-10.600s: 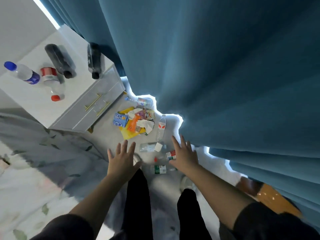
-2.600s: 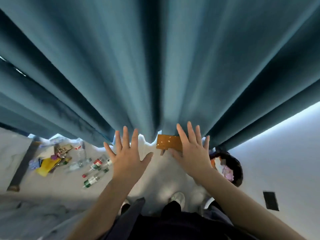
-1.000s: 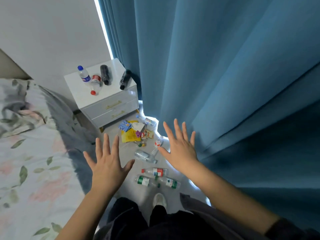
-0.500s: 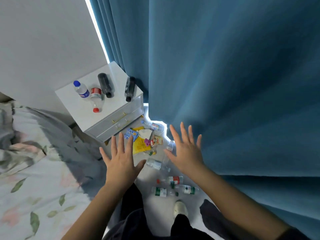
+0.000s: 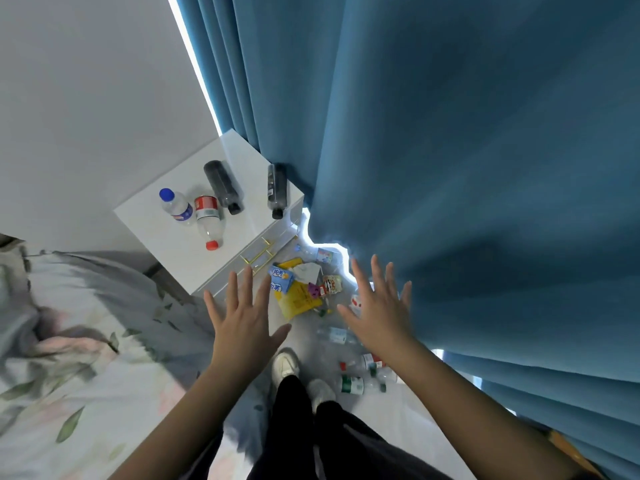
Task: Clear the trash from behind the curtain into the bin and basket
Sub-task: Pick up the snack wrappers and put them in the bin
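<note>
Trash (image 5: pixel 300 292) lies at ten o'clock from the spread, empty right hand (image 5: pixel 378 315) and two o'clock from the spread left hand (image 5: pixel 243 323).

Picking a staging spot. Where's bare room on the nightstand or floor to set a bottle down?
Nightstand: bare front corner by the red-cap bottle, and a strip between the dark bottles. Floor: bare patch between the green-label bottle, shoes and curtain hem. Crowded: the trash around the yellow bag.
</note>
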